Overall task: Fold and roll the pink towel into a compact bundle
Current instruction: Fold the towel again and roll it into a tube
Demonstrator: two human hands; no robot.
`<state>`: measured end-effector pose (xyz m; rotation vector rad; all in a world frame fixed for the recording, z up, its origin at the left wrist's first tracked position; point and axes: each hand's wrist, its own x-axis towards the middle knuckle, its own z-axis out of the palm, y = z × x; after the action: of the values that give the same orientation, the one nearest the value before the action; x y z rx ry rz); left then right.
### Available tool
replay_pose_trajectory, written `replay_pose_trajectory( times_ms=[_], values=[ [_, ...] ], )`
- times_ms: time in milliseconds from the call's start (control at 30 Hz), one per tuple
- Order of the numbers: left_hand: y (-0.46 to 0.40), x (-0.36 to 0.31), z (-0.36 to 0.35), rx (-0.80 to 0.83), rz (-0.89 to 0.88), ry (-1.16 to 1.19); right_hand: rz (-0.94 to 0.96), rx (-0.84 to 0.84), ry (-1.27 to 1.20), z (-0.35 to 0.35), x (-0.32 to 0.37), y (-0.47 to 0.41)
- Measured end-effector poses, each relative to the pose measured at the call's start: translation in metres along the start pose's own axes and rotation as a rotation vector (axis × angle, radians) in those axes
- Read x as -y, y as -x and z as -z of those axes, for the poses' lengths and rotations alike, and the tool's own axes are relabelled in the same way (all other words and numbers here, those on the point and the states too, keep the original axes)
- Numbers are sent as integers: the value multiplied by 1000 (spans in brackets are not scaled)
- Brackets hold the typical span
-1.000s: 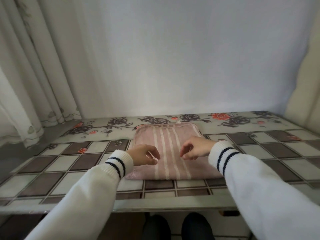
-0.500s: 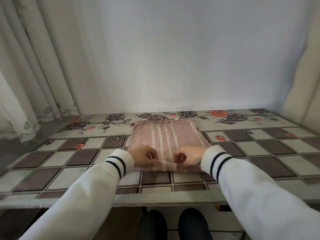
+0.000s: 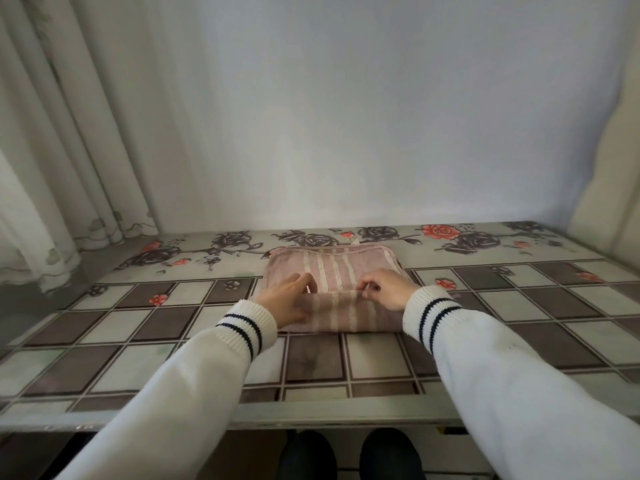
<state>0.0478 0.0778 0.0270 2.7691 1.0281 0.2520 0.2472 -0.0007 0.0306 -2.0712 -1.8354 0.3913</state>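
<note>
With left hand (image 3: 288,301) and right hand (image 3: 385,289) pinching the pink towel (image 3: 332,271)'s rolled near edge, we should roll away evenly, keeping it tight.

There is only one camera, worn on the head of the person. It looks forward and slightly down, over both sleeves, to the tiled surface (image 3: 311,362) and the plain wall (image 3: 329,116) behind it. The view is wide (the edges bend), and near enough that the surface fills the lower half.
</note>
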Motion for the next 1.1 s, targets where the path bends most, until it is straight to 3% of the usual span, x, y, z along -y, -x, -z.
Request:
replay_pose_trajectory(
  times_ms=[300, 633, 1100],
  values=[
    [-10, 18, 19, -58, 39, 44, -15, 178, 122, 16, -14, 4],
    [-25, 15, 72, -220, 30, 35, 31, -54, 123, 75, -4, -4],
    [-37, 13, 124, -356, -5, 58, 105, -172, -107, 133, 7, -6]
  ],
)
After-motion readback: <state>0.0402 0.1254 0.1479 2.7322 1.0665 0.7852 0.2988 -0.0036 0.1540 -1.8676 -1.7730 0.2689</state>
